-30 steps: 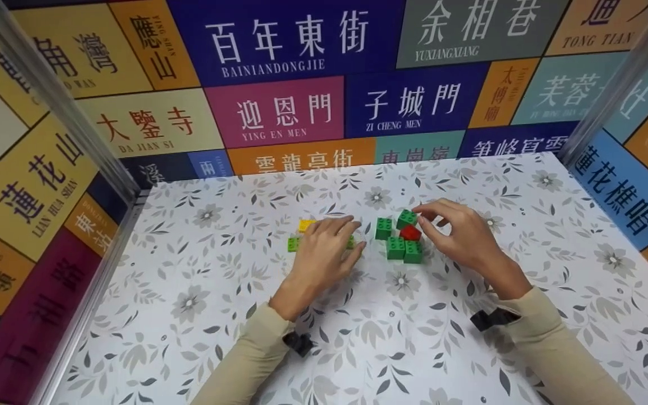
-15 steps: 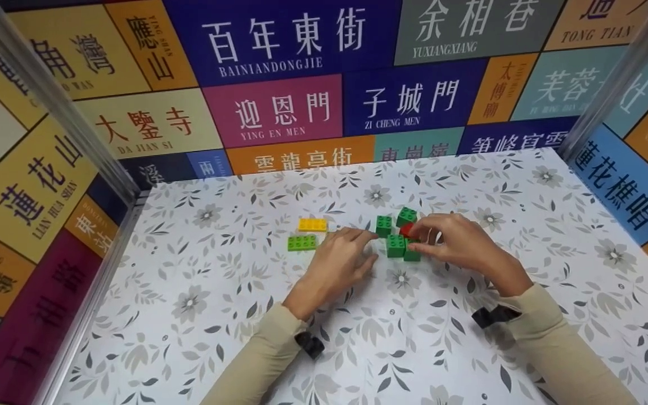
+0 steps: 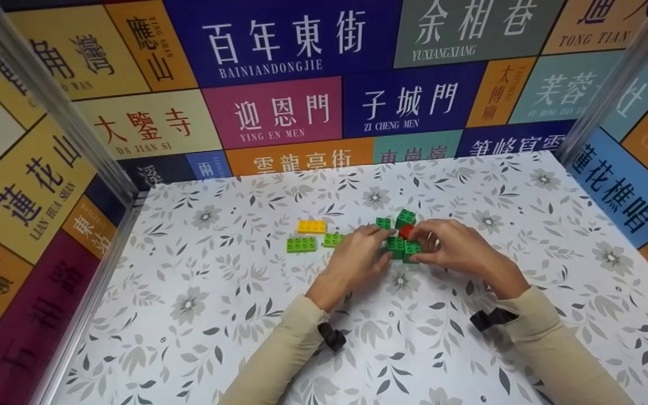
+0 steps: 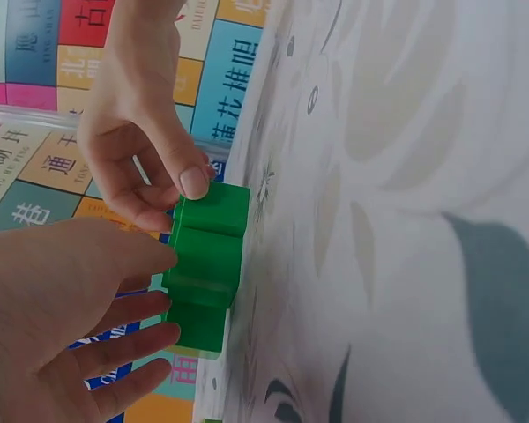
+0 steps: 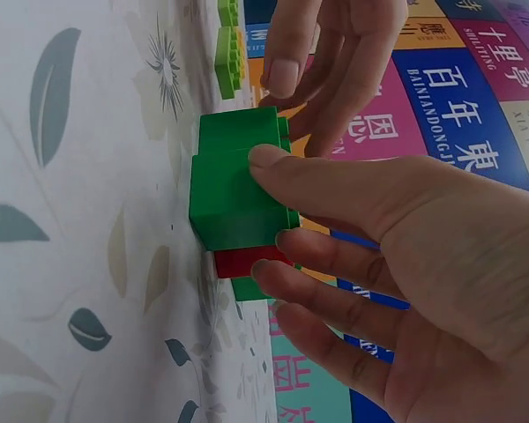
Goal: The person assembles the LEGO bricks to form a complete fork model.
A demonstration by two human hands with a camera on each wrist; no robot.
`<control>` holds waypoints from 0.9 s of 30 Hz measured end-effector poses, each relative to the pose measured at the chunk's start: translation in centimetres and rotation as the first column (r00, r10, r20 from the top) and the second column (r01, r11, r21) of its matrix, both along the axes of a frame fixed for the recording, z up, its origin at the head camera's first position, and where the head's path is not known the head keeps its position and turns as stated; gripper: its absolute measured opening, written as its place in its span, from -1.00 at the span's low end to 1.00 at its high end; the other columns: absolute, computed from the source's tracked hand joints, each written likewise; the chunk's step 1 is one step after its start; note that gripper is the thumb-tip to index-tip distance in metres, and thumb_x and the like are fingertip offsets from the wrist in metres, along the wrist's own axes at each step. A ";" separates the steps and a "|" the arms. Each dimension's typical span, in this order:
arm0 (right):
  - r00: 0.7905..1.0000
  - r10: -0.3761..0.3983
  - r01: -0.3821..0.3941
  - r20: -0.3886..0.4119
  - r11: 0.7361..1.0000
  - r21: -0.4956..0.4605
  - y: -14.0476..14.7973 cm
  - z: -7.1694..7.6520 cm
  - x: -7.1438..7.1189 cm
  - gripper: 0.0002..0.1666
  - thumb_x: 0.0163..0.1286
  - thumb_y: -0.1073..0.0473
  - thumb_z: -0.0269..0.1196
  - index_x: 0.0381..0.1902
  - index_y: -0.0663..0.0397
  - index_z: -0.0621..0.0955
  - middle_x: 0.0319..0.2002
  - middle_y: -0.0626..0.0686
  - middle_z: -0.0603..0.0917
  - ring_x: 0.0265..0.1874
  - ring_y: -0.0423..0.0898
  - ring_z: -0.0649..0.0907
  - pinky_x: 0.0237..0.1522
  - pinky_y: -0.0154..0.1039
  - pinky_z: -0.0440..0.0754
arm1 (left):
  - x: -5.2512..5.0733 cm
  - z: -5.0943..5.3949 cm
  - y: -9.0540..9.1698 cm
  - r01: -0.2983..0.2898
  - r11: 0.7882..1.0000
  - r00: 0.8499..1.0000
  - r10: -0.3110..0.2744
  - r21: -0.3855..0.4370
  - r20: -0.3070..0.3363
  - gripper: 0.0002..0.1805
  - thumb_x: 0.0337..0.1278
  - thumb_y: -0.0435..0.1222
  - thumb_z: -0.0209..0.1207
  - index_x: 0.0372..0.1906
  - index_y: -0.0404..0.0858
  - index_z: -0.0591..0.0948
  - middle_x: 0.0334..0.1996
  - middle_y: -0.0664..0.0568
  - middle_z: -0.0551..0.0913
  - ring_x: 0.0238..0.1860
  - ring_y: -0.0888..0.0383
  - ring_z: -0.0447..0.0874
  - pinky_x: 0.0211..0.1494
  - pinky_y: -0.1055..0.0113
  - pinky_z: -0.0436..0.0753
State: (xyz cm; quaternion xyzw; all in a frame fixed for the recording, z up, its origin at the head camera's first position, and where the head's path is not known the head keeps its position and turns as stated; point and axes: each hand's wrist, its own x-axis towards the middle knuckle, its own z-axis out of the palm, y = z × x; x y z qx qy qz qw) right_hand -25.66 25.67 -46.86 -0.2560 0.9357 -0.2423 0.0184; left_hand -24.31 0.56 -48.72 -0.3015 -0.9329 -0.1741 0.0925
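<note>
Several green toy bricks [image 3: 395, 246] stand close together on the table around a red brick [image 3: 406, 231]. My left hand [image 3: 355, 259] is at their left side, its fingers extended and spread in the left wrist view, with fingertips at the edge of the green cluster. On the other side, my right hand [image 3: 462, 250] holds the near right green brick [image 5: 234, 198] between its thumb and fingers, loosely. The thumb lies on that brick's near face; other fingertips reach by the red brick. Part of the back left green brick [image 3: 383, 223] is hidden by my left hand.
Left of the hands lie a yellow brick [image 3: 311, 226] and two light green bricks, one [image 3: 301, 244] in full view and the other [image 3: 333, 240] partly covered. The floral-covered table [image 3: 217, 326] meets sign-printed walls [image 3: 273, 112] at the back and sides.
My left hand has slid right, off the light green bricks, to the green cluster. My right hand has come down from the back green brick to the near right one.
</note>
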 end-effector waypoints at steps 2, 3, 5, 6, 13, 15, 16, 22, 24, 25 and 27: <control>1.000 -0.009 0.009 0.005 1.000 0.002 0.0 -0.1 0.0 -0.61 0.20 0.02 0.68 -0.08 -0.12 0.76 -0.30 -0.14 0.77 -0.32 -0.21 0.68 -0.23 -0.22 0.67 | -0.1 0.0 0.3 -0.014 1.000 1.000 0.014 -0.016 0.000 -0.50 0.51 -0.06 0.33 0.43 -0.05 0.65 0.22 0.02 0.73 0.19 0.06 0.76 0.24 0.20 0.77; 1.000 -0.014 0.014 0.004 1.000 0.005 0.0 -0.1 0.1 -0.61 0.20 0.02 0.68 -0.08 -0.13 0.76 -0.30 -0.15 0.77 -0.32 -0.21 0.68 -0.22 -0.22 0.67 | -0.1 -0.1 0.4 -0.019 1.000 1.000 0.019 -0.020 0.001 -0.52 0.51 -0.05 0.33 0.41 -0.05 0.66 0.20 0.03 0.73 0.17 0.07 0.76 0.22 0.20 0.77; 1.000 -0.018 0.018 0.000 1.000 0.009 0.0 -0.2 0.1 -0.61 0.20 0.01 0.68 -0.08 -0.13 0.76 -0.30 -0.15 0.77 -0.31 -0.21 0.69 -0.22 -0.21 0.67 | -0.1 -0.2 0.6 -0.024 1.000 1.000 0.024 -0.020 -0.003 -0.55 0.50 -0.05 0.34 0.37 -0.04 0.70 0.15 0.04 0.72 0.10 0.09 0.76 0.15 0.21 0.79; 1.000 -0.019 0.019 -0.004 1.000 0.010 0.0 -0.2 0.1 -0.61 0.20 0.01 0.68 -0.08 -0.13 0.76 -0.30 -0.15 0.77 -0.31 -0.21 0.69 -0.21 -0.20 0.67 | -0.1 -0.2 0.6 -0.026 0.999 1.000 0.025 -0.019 -0.006 -0.56 0.49 -0.05 0.35 0.35 -0.04 0.71 0.13 0.04 0.72 0.08 0.10 0.75 0.13 0.21 0.79; 1.000 -0.024 0.025 -0.009 1.000 0.016 0.0 -0.1 0.0 -0.59 0.18 0.00 0.69 -0.08 -0.14 0.75 -0.27 -0.13 0.78 -0.30 -0.19 0.71 -0.20 -0.18 0.67 | 0.0 -0.4 0.5 -0.035 0.999 0.999 0.035 0.010 -0.008 -0.60 0.44 -0.10 0.40 0.28 -0.06 0.74 0.17 0.04 0.74 0.10 0.09 0.78 0.16 0.21 0.79; 1.000 -0.027 0.027 -0.006 1.000 0.016 0.0 -0.1 0.0 -0.58 0.18 0.00 0.69 -0.08 -0.14 0.75 -0.27 -0.13 0.78 -0.30 -0.18 0.71 -0.21 -0.18 0.67 | 0.1 -0.4 0.3 -0.034 0.999 0.999 0.034 0.020 0.001 -0.61 0.43 -0.11 0.41 0.27 -0.06 0.74 0.16 0.04 0.78 0.10 0.08 0.80 0.16 0.21 0.80; 1.000 -0.027 0.028 -0.006 0.999 0.017 0.0 -0.1 0.0 -0.58 0.18 0.00 0.69 -0.08 -0.14 0.75 -0.27 -0.12 0.79 -0.31 -0.18 0.71 -0.21 -0.18 0.67 | 0.2 -0.4 0.3 -0.033 0.999 0.999 0.033 0.025 0.008 -0.61 0.43 -0.11 0.41 0.26 -0.05 0.73 0.15 0.04 0.79 0.09 0.09 0.81 0.15 0.21 0.80; 0.999 -0.038 0.038 -0.006 0.999 0.025 0.1 -0.2 0.2 -0.56 0.19 -0.04 0.68 -0.06 -0.15 0.73 -0.26 -0.09 0.82 -0.28 -0.12 0.77 -0.22 -0.14 0.68 | 0.7 -0.2 -0.5 0.008 0.993 0.997 -0.017 0.122 0.077 -0.66 0.43 -0.17 0.42 0.21 -0.10 0.74 0.06 0.02 0.84 -0.03 0.14 0.83 0.02 0.30 0.80; 0.999 -0.037 0.038 -0.006 0.999 0.025 0.2 -0.2 0.2 -0.56 0.19 -0.05 0.68 -0.05 -0.15 0.73 -0.25 -0.09 0.83 -0.27 -0.11 0.78 -0.21 -0.13 0.68 | 0.9 -0.1 -0.9 0.028 0.988 0.994 -0.043 0.152 0.097 -0.65 0.42 -0.19 0.42 0.21 -0.13 0.74 0.07 0.00 0.83 0.00 0.13 0.83 0.06 0.32 0.79; 0.999 -0.037 0.037 -0.005 0.999 0.026 0.2 -0.2 0.2 -0.55 0.19 -0.05 0.68 -0.05 -0.15 0.73 -0.24 -0.10 0.83 -0.26 -0.10 0.78 -0.21 -0.13 0.69 | 1.0 0.0 -1.1 0.036 0.986 0.993 -0.054 0.165 0.106 -0.65 0.42 -0.19 0.42 0.22 -0.14 0.74 0.08 0.00 0.83 0.02 0.13 0.83 0.08 0.33 0.79; 0.999 -0.034 0.033 0.001 0.999 0.023 0.3 -0.3 0.3 -0.55 0.19 -0.04 0.68 -0.04 -0.15 0.72 -0.21 -0.11 0.82 -0.24 -0.09 0.79 -0.19 -0.13 0.70 | 1.3 0.0 -1.6 0.051 0.981 0.990 -0.074 0.185 0.119 -0.64 0.42 -0.18 0.42 0.23 -0.15 0.74 0.10 0.00 0.82 0.05 0.13 0.83 0.11 0.33 0.79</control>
